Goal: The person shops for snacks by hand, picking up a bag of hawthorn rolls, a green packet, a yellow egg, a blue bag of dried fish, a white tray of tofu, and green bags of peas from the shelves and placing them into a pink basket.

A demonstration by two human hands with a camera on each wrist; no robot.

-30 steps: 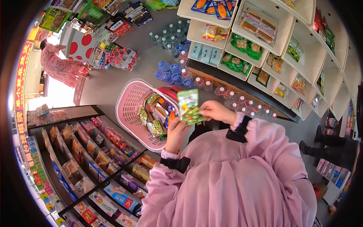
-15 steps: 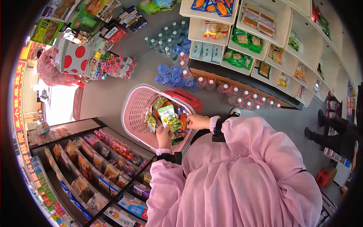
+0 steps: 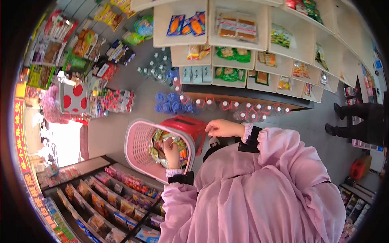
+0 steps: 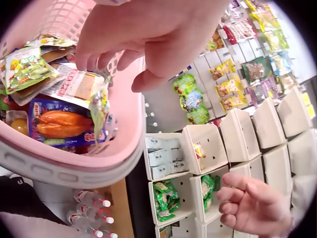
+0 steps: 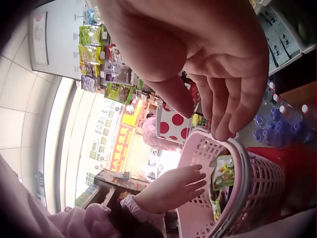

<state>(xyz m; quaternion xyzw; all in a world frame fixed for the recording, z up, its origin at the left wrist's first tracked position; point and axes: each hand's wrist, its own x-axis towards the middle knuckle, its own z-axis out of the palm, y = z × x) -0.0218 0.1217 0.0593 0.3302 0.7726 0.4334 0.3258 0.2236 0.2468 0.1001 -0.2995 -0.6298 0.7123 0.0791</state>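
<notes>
A pink plastic basket [image 3: 133,139] stands at centre left, filled with several snack packets. My left hand [image 3: 171,154] is over its opening, holding nothing, its fingers loosely bent. In the left wrist view, a green-and-white packet [image 4: 27,72] lies on top of the pile beside those fingers. Near the basket's rim is a blue packet [image 4: 64,124] with an orange carrot-like item showing. My right hand [image 3: 225,128] hovers right of the basket, apart from it, with relaxed fingers and nothing in them.
A red stool [image 3: 184,121] stands right against the basket. Water bottles [image 3: 251,111] line the foot of the white shelf bins [image 3: 180,38]. Dark snack racks [image 3: 101,198] run along the lower left. A person's dark-clad legs [image 3: 356,119] are at far right.
Both hands have lowered the green-and-white packet to the basket, and it now lies inside, let go. The right hand has drawn away rightward, while the left stays over the basket.
</notes>
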